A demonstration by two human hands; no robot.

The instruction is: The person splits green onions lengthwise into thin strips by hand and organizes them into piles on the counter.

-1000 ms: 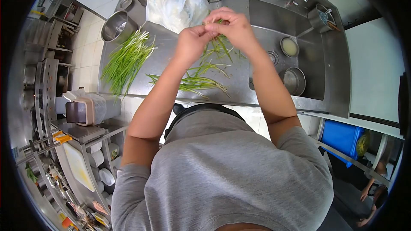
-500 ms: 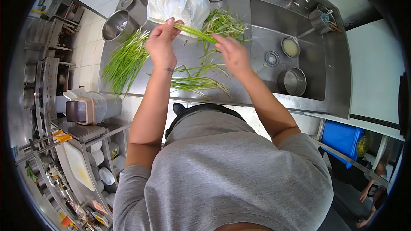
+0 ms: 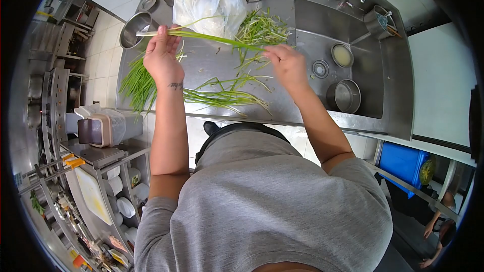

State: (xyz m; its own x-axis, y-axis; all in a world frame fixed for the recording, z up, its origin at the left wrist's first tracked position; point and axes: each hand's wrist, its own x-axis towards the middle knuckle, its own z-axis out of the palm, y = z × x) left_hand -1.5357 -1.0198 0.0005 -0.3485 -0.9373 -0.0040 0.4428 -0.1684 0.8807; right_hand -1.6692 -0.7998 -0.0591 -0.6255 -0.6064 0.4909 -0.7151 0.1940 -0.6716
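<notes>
Hands apart: left hand (image 3: 164, 60) pinches green stalks (image 3: 212, 37) near pale end, right hand (image 3: 287, 65) grips leafy end; stalks span above counter (image 3: 201, 66), beside white bag (image 3: 209, 5); light, even tension best, lest leaves tear

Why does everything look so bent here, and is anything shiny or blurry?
Head view: wide-angle distortion, with the steel counter's edges bowing and black filling the corners; head view: soft sheen on the sink; head view: the right hand looks slightly soft, while the held green stalks read fairly clearly.
</notes>
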